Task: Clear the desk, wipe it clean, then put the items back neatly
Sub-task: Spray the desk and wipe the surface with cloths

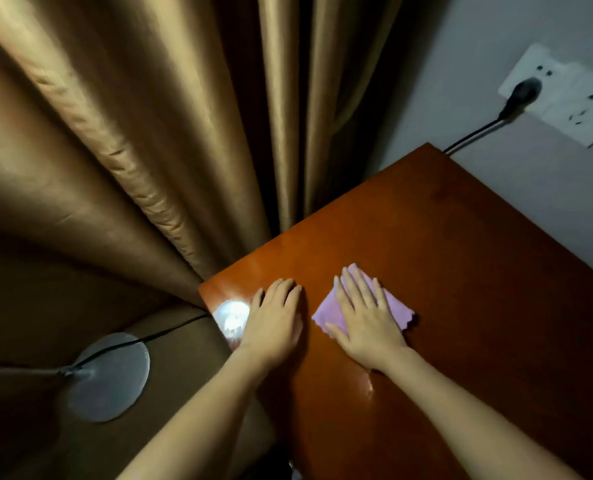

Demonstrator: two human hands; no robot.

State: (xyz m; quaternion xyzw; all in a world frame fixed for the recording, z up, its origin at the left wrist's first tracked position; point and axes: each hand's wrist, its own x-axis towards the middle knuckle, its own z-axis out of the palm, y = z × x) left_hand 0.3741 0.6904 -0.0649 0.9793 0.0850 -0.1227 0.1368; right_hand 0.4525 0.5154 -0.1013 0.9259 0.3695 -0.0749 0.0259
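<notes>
Two bare forearms are showing, with no sleeve reaching back from the fingers as far as the lower edge of the view. The left hand (pixel 274 318) and the right hand (pixel 366 318) are wearing no rings, watch, bracelet or gloves; the fingernails are showing short and unpainted.

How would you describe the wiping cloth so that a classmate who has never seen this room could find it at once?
Start at the reddish-brown desk that stands against the tan curtain. Near its front edge two bare hands lie flat side by side; look under the right hand. The cloth is the small pale pink square with a wavy edge, the only soft, light-coloured thing on the dark wood.
</notes>
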